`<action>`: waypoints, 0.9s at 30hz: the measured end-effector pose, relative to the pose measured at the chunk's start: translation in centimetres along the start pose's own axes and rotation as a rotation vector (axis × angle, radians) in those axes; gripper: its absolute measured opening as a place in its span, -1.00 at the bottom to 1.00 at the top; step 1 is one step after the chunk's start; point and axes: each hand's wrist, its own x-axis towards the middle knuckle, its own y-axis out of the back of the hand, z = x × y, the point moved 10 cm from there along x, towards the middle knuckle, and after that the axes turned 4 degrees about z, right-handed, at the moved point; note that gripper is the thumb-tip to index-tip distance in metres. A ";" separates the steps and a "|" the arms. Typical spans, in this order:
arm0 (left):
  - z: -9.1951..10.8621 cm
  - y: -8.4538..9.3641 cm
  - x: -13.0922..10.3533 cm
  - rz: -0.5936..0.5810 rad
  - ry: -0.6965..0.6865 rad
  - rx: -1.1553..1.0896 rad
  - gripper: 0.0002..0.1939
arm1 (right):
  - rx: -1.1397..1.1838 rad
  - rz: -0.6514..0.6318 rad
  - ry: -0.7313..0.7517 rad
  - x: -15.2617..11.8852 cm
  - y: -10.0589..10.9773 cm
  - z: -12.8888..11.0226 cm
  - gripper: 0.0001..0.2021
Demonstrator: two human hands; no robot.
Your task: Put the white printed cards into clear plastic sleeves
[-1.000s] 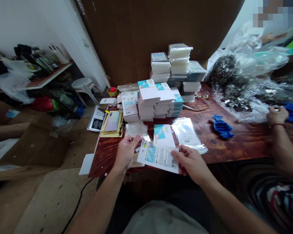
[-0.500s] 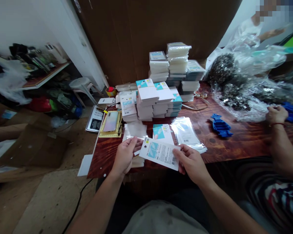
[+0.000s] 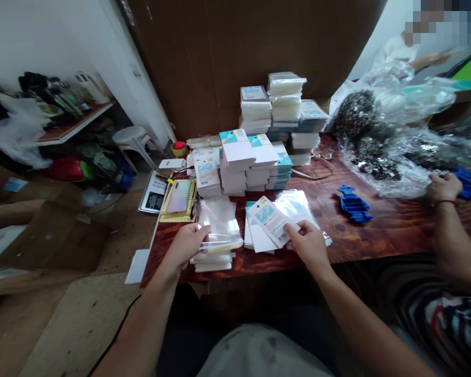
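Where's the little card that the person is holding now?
In the head view, the card is just right of centre in the right hand, over the loose cards on the table, with shiny clear packets to its right.

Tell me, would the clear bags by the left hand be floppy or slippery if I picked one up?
One would probably be floppy, because the clear bags look like thin, see-through plastic. It could be slippery too, since their tops look smooth and shiny. Being so thin, it should feel light.
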 end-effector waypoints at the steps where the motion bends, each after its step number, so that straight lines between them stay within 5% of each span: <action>1: -0.4 0.1 0.2 0.016 -0.015 0.071 -0.71 | -0.132 0.045 0.039 0.0 0.0 -0.1 -0.64; 5: -1.0 1.4 0.3 0.155 -0.086 0.357 -0.62 | -0.342 0.313 0.401 -2.5 0.8 -5.5 -0.59; 7: -0.5 1.8 -0.2 0.198 -0.121 0.471 -0.47 | -0.313 0.209 0.619 -4.3 -1.6 -9.5 -0.71; 9: -0.1 1.4 -0.6 0.159 -0.158 0.543 -0.38 | -0.375 -0.065 0.707 -5.4 -6.1 -12.3 -0.79; 12: 0.4 0.5 -1.1 0.098 -0.196 0.641 -0.41 | -0.640 -0.325 0.622 -5.1 -12.3 -13.2 -0.72; 16: 0.9 0.0 -1.7 0.118 -0.225 0.789 -0.52 | -0.722 -0.500 0.450 -3.5 -17.1 -11.9 -0.54; 27: 1.1 -1.0 -2.2 0.038 -0.318 0.774 -0.45 | -0.344 -0.561 0.232 -0.9 -18.0 -10.0 -0.63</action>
